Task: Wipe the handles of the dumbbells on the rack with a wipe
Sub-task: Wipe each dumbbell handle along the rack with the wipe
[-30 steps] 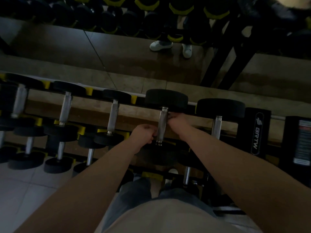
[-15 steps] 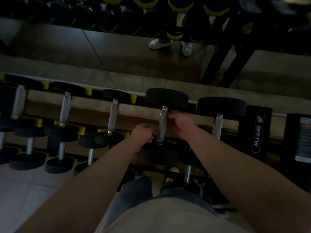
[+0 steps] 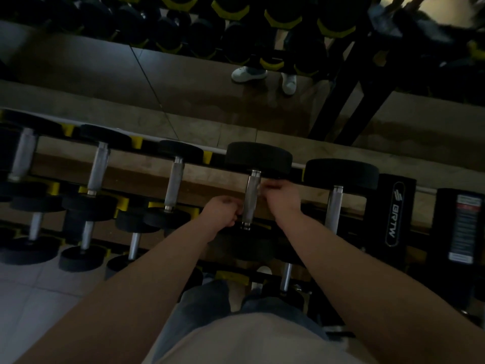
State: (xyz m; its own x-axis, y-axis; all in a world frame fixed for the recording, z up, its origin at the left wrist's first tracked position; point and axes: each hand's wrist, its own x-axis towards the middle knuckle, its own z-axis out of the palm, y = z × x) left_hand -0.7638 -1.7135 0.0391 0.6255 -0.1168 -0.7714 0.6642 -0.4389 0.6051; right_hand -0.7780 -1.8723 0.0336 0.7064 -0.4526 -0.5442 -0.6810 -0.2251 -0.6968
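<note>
We're looking down on the top row of the rack (image 3: 393,214), v. dim light. Both hands are crowding one dumbbell (image 3: 258,158) just off centre, toward 12 o'clock. Its steel handle (image 3: 250,203) is running 12 to 6. L hand (image 3: 220,211) is sitting at the handle's 8 o'clock, fingers balled tight, knuckles touching metal; whether it's holding anything we can't tell. R hand (image 3: 282,193) is at its 2 o'clock, fingers curling onto the handle's upper part. Wipe's too dark to pick out. Neighbour dumbbells (image 3: 341,174) are lying at 9 and 3 o'clock.
</note>
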